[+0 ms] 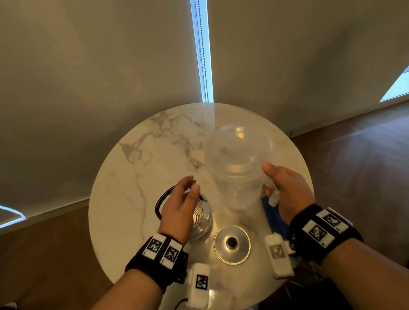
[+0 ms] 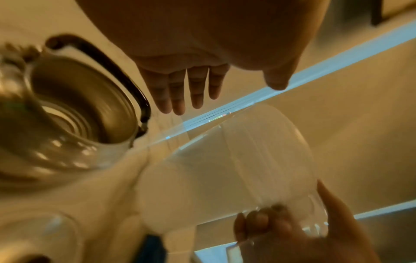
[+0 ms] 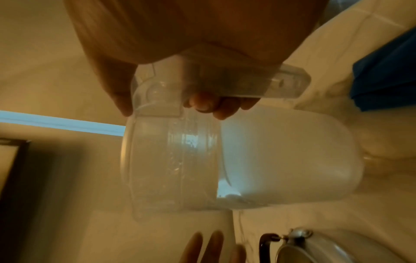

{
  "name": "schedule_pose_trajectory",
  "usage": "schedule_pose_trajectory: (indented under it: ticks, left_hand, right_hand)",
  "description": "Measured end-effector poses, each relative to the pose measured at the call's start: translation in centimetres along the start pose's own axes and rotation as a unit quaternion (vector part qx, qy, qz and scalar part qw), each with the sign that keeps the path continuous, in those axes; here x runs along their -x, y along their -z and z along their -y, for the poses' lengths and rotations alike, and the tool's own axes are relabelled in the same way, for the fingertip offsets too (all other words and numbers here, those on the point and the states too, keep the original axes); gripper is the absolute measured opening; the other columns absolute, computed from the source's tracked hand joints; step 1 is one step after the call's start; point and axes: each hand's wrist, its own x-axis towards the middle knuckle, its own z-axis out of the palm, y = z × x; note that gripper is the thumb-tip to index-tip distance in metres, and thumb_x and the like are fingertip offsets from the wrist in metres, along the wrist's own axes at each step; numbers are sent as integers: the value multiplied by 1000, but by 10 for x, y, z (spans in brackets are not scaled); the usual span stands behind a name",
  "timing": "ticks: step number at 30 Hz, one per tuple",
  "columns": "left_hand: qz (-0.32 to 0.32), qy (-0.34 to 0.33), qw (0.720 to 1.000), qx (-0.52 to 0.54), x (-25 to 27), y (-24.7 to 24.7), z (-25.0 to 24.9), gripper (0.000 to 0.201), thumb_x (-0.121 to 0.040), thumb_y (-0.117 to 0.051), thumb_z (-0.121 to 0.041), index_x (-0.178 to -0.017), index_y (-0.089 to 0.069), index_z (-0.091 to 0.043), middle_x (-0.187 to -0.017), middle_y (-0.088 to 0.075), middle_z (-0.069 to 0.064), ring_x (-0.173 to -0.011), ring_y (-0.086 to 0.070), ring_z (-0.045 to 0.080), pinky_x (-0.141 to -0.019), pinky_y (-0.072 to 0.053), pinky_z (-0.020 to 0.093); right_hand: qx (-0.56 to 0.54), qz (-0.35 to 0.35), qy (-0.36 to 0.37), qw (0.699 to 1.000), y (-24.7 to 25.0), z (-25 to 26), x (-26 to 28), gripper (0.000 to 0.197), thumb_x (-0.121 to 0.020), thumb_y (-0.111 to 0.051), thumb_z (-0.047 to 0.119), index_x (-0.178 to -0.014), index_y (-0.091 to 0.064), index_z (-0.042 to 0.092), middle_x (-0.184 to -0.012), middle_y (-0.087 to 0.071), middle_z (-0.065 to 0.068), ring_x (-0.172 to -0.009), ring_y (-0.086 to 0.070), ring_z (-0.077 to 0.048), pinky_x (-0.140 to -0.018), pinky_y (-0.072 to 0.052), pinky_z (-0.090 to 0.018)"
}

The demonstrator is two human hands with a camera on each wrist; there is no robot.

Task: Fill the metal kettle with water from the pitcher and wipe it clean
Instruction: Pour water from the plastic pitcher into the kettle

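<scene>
Pitcher in right hand, kettle open on round marble table.

Right hand [image 1: 286, 191] grips the handle of the clear plastic pitcher [image 1: 240, 166], fingers curled round it, thumb up along the side; pitcher sits just right of the metal kettle [image 1: 200, 218]. Left hand [image 1: 181, 207] hovers over the kettle's open mouth, fingers straight and close together, holding nothing. Kettle lid [image 1: 231, 244] lies knob-up near the table's [image 1: 129, 167] front edge. Blue cloth [image 1: 271, 213] lies under the right wrist.
</scene>
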Motion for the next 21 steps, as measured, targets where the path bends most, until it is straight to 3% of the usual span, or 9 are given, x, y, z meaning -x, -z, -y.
schedule_pose_trajectory:
  ticks: [2, 3, 6, 8, 11, 13, 16, 18, 21]
  left_hand:
    - [35, 29, 996, 73, 0, -1, -5, 76, -71, -55, -95, -130, -62, -49, -140, -65, -7, -134, -60, 17, -120, -42, 51]
    - [63, 40, 992, 98, 3, -1, -7, 79, -70, -54, -97, -133, -60, -49, -143, -64, -8, -137, -58, 16, -121, -41, 49]
    - [143, 48, 974, 168, 20, -2, -13, 73, -81, -57, -81, -143, -57, -42, -141, -69, -13, -136, -60, 11, -116, -44, 39]
    - [156, 64, 961, 219, 31, -1, -6, 83, -74, -66, -84, -143, -56, -39, -135, -72, -19, -130, -64, 4, -112, -49, 35]
    - [154, 84, 955, 238, 52, -1, 14, 70, -81, -56, -80, -139, -55, -41, -135, -71, -21, -130, -63, 2, -112, -50, 30]
    - [141, 113, 951, 252, 64, -2, 25, 63, -88, -54, -74, -141, -56, -39, -142, -68, -12, -137, -60, 12, -114, -49, 35]
    - [104, 151, 948, 259, 71, -5, 37, 47, -91, -48, -63, -130, -63, -42, -134, -73, -13, -134, -63, 15, -113, -49, 41]
    - [78, 183, 941, 273, 73, -10, 41, 48, -88, -50, -59, -129, -64, -37, -136, -72, -5, -132, -64, 20, -114, -50, 47]
    - [37, 225, 927, 299, 74, -15, 48, 50, -92, -53, -56, -133, -63, -30, -134, -72, 3, -129, -65, 26, -110, -52, 48]
  right_hand:
    - [-2, 18, 10, 1000, -3, 6, 22, 54, -75, -77, 61, -76, -64, 9, -72, -53, -13, -74, -53, -31, -86, -45, -51]
    - [-11, 25, 10, 1000, -5, 9, 33, 59, -71, -80, 64, -81, -65, 7, -70, -51, -14, -70, -51, -30, -82, -44, -50]
    - [-41, 43, 28, 998, -10, 11, 64, 77, -68, -81, 66, -98, -64, -2, -67, -48, -14, -60, -51, -25, -70, -44, -40]
    - [-49, 55, 28, 997, -13, 7, 83, 80, -72, -78, 65, -97, -60, -9, -65, -49, -13, -60, -52, -26, -70, -44, -41]
    - [-37, 59, 6, 998, -17, 0, 104, 88, -67, -80, 67, -83, -54, -16, -62, -44, -16, -54, -47, -28, -62, -41, -37]
    - [-35, 50, -21, 998, -18, -6, 112, 81, -59, -86, 67, -88, -61, -6, -64, -47, -15, -55, -47, -26, -61, -41, -37]
    - [-16, 31, -40, 999, -16, -13, 111, 81, -55, -89, 66, -98, -66, 2, -65, -50, -13, -55, -45, -24, -60, -37, -36]
    - [22, 24, -43, 999, -15, -15, 107, 77, -60, -86, 66, -93, -67, -1, -64, -49, -16, -53, -46, -25, -59, -38, -35]
    - [87, 24, -51, 995, -16, -14, 96, 96, -56, -83, 75, -87, -63, -14, -65, -50, -17, -58, -46, -29, -58, -39, -36]
